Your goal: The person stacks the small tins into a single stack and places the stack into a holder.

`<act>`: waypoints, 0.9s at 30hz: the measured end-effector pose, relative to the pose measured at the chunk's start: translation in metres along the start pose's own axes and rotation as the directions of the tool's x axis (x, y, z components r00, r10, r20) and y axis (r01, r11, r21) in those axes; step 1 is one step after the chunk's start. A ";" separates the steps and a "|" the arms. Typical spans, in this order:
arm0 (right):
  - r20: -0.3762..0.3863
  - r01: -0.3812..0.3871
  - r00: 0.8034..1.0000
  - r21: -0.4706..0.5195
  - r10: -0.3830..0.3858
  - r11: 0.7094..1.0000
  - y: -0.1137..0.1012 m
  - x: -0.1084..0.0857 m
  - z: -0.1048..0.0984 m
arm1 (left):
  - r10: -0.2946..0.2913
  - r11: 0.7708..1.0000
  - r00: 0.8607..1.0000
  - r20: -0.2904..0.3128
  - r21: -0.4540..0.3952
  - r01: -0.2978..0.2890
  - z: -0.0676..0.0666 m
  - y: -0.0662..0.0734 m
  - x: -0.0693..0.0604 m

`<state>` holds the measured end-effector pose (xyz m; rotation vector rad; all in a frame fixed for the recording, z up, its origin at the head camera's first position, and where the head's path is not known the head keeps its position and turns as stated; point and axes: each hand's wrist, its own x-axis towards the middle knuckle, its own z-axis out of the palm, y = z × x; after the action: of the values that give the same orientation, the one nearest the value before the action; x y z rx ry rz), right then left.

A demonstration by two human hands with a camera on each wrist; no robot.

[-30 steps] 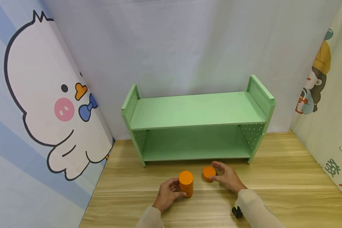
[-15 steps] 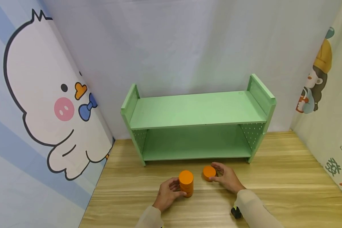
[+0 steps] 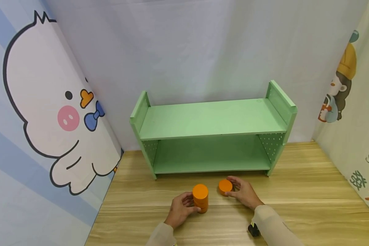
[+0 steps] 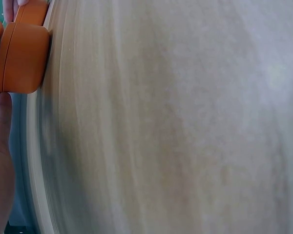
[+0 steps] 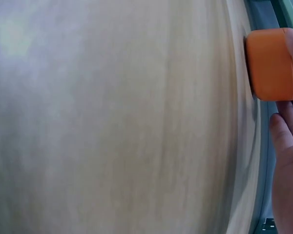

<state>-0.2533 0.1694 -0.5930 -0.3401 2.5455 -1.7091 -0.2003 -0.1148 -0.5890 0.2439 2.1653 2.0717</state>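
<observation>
Two orange round boxes, stacked, stand on the wooden table as a short pillar (image 3: 200, 197) in the head view. My left hand (image 3: 178, 211) holds this stack from its left side, thumb in front and fingers behind. A seam like a lid edge shows on the lower box (image 4: 25, 58) in the left wrist view. To the right and slightly farther back sits a single orange round box (image 3: 225, 187). My right hand (image 3: 246, 195) grips it from the right, thumb at its near side. In the right wrist view, that box's wall (image 5: 269, 64) rests on the table.
A green two-tier shelf (image 3: 213, 119) stands at the back of the wooden table (image 3: 135, 201), just behind the boxes. Fabric curtains with cartoon prints (image 3: 69, 118) enclose the table on the left, back and right. A small black device (image 3: 253, 230) hangs at the right wrist.
My right hand's thumb and fingers have drawn slightly closer around the single box. The left hand and the stack stay where they were.
</observation>
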 end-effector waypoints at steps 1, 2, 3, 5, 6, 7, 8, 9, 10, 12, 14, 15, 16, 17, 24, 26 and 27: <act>0.001 -0.002 1.000 0.000 0.002 1.000 0.000 0.000 0.000 | 0.003 1.000 1.000 0.000 -0.001 -0.003 0.000 0.000 0.000; 0.001 -0.003 1.000 -0.002 0.003 1.000 0.000 0.000 0.000 | 0.006 1.000 1.000 0.001 -0.003 -0.006 0.000 0.000 0.000; 0.000 -0.006 1.000 0.002 0.006 1.000 -0.001 0.000 0.000 | 0.007 1.000 1.000 0.000 -0.005 -0.007 0.000 0.000 0.000; -0.004 -0.013 1.000 0.009 0.013 1.000 -0.001 0.001 0.000 | 0.007 1.000 1.000 -0.001 -0.011 -0.007 0.000 0.001 -0.001; -0.006 -0.014 1.000 0.008 0.015 1.000 -0.001 0.001 0.000 | 0.007 1.000 1.000 -0.001 -0.012 -0.007 0.001 0.001 -0.001; -0.007 -0.015 1.000 0.008 0.015 1.000 -0.002 0.001 0.000 | 0.004 1.000 1.000 -0.002 -0.012 -0.004 0.001 0.001 -0.001; -0.009 -0.015 1.000 0.008 0.015 1.000 -0.002 0.001 -0.001 | 0.000 1.000 1.000 -0.004 -0.014 0.000 0.001 0.001 -0.001; -0.011 -0.014 1.000 0.006 0.014 1.000 -0.003 0.001 -0.001 | -0.004 1.000 1.000 -0.005 -0.015 0.004 0.001 0.001 0.000; -0.012 -0.014 1.000 0.003 0.014 1.000 -0.003 0.001 -0.001 | -0.006 1.000 1.000 -0.006 -0.016 0.006 0.001 0.001 0.000; -0.014 -0.009 1.000 -0.006 0.009 1.000 -0.004 0.001 -0.002 | -0.009 1.000 1.000 -0.007 -0.012 0.009 0.001 0.001 0.000; -0.017 -0.006 1.000 -0.012 0.006 1.000 -0.005 0.001 -0.002 | -0.011 1.000 1.000 -0.007 -0.012 0.011 0.000 0.000 0.000; -0.016 -0.003 1.000 -0.017 0.003 1.000 -0.006 0.001 -0.002 | -0.009 1.000 1.000 -0.007 -0.011 0.008 0.000 0.000 0.000; -0.015 0.001 1.000 -0.022 -0.001 1.000 -0.007 0.000 -0.003 | -0.007 1.000 1.000 -0.007 -0.008 0.007 0.000 -0.001 0.001; -0.016 0.003 1.000 -0.023 -0.004 1.000 -0.008 0.000 -0.003 | -0.007 1.000 1.000 -0.008 -0.007 0.007 0.000 -0.001 0.001; -0.004 0.039 0.999 -0.006 -0.039 0.999 -0.014 -0.002 -0.005 | -0.004 1.000 1.000 -0.012 -0.004 0.004 0.000 -0.002 0.001; 0.003 0.051 0.999 0.008 -0.051 0.999 -0.015 -0.001 -0.005 | -0.001 1.000 1.000 -0.011 0.003 0.001 0.000 -0.002 0.001; 0.003 0.054 0.999 0.016 -0.054 0.998 -0.016 -0.001 -0.005 | -0.001 1.000 1.000 -0.011 0.007 0.001 0.000 -0.002 0.001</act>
<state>-0.2509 0.1687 -0.5765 -0.4137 2.5419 -1.7441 -0.2011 -0.1143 -0.5907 0.2332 2.1794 2.0700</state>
